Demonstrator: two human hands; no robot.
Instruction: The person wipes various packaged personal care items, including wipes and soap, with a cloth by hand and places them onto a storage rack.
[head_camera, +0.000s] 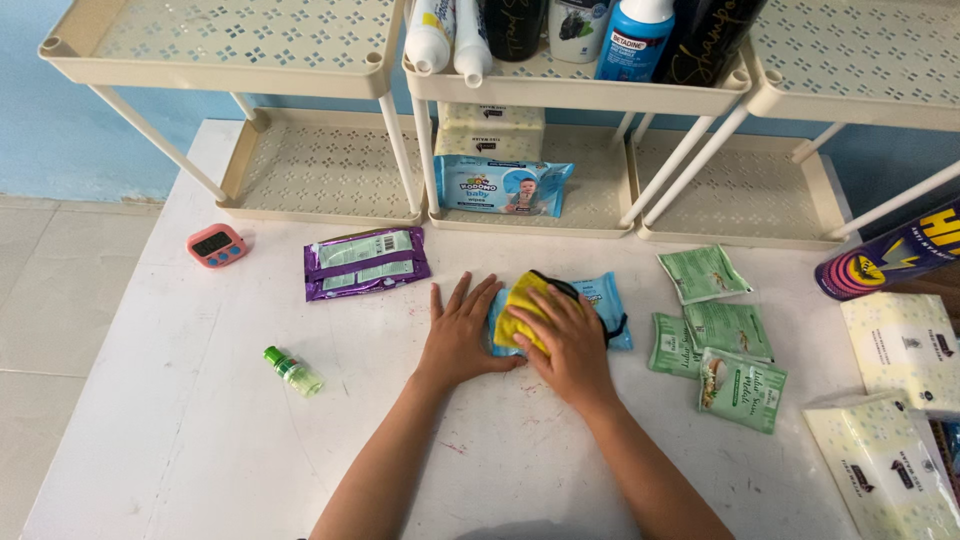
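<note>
**Two hands on a blue wipes pack, one steadying, one wiping**

We take the blue wipes pack (603, 305) lying flat on the white table (180, 420) as our landmark. Our left hand (462, 335) lies spread, palm down, against the pack's left edge; we judge it is there to keep the pack from sliding. Our right hand (572, 340) presses a yellow cloth (524, 308) onto the pack's top, fingers curled over the cloth rather than pinching it, seemingly so the cloth stays flat under the palm.

Just right of the pack lie several green sachets (722, 345), loosely overlapping. Up and to its left lies a purple packet (366, 262), and farther left a pink timer (217, 245). Down and to the left lies a small green bottle (292, 371) on its side. Behind the pack stands a cream shelf rack (330, 190), holding another wipes pack (503, 186).
</note>
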